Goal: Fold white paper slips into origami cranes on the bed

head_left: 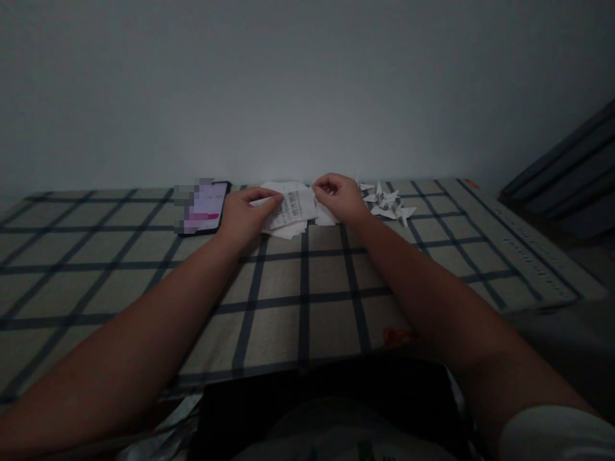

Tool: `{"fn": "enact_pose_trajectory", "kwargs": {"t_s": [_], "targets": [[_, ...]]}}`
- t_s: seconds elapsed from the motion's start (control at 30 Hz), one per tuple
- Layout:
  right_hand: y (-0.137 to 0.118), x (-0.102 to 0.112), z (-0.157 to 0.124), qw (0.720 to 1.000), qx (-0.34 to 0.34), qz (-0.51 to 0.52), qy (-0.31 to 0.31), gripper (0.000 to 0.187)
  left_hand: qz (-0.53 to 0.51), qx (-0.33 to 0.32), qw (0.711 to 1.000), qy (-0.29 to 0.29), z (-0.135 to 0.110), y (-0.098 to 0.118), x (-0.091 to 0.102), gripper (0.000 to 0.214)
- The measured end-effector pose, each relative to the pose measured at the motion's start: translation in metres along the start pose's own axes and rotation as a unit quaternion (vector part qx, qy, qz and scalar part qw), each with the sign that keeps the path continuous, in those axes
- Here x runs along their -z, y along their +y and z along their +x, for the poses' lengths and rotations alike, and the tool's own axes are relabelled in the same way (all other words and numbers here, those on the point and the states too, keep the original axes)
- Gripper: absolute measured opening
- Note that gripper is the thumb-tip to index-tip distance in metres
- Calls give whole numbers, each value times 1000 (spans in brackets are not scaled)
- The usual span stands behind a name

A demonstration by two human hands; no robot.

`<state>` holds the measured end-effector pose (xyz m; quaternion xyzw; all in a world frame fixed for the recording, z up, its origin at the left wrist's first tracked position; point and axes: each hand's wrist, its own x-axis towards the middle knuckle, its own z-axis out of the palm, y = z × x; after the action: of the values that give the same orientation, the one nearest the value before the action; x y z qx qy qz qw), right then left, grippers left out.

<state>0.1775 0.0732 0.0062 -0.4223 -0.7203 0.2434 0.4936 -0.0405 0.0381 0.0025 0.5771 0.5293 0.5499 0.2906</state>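
Note:
A printed white paper sheet (293,205) lies over a loose stack of white papers (291,232) on the checked cloth. My left hand (244,214) is at its left side, thumb and fingers closed on that edge. At the right edge, my right hand (340,197) is curled, with thumb and forefinger pinched at the corner of the sheet. More white paper (325,216) shows partly under my right hand. Several folded paper stars (387,203) with pointed tips lie just right of my right hand.
A phone (206,208) with a lit screen, partly blurred out, lies left of my left hand. The checked cloth (278,275) covers the table, with a pale wall (307,89) behind. Dark striped fabric (571,173) is at the far right.

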Motion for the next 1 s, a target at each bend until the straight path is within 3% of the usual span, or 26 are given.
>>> {"fn": "enact_pose_trajectory", "kwargs": {"t_s": [0.13,0.27,0.37,0.43,0.6,1.0], "targets": [[5,2,5,996,-51,65,38,8,-34,17,999,24,4,-4,1,26],[-3,-3,0,994,-56,90,-33,17,-38,13,999,-9,2,-5,-1,25],[-13,-6,-5,996,-9,26,-86,20,-12,-10,1000,-24,0,-6,-3,24],[-17,-7,-8,996,8,-2,-89,22,-12,-16,1000,-23,0,-8,-4,23],[-16,-5,-8,999,22,1,-44,24,-32,6,999,-10,4,-5,-2,19],[5,0,2,995,-62,68,46,34,-41,15,996,83,12,-2,3,18]]}}
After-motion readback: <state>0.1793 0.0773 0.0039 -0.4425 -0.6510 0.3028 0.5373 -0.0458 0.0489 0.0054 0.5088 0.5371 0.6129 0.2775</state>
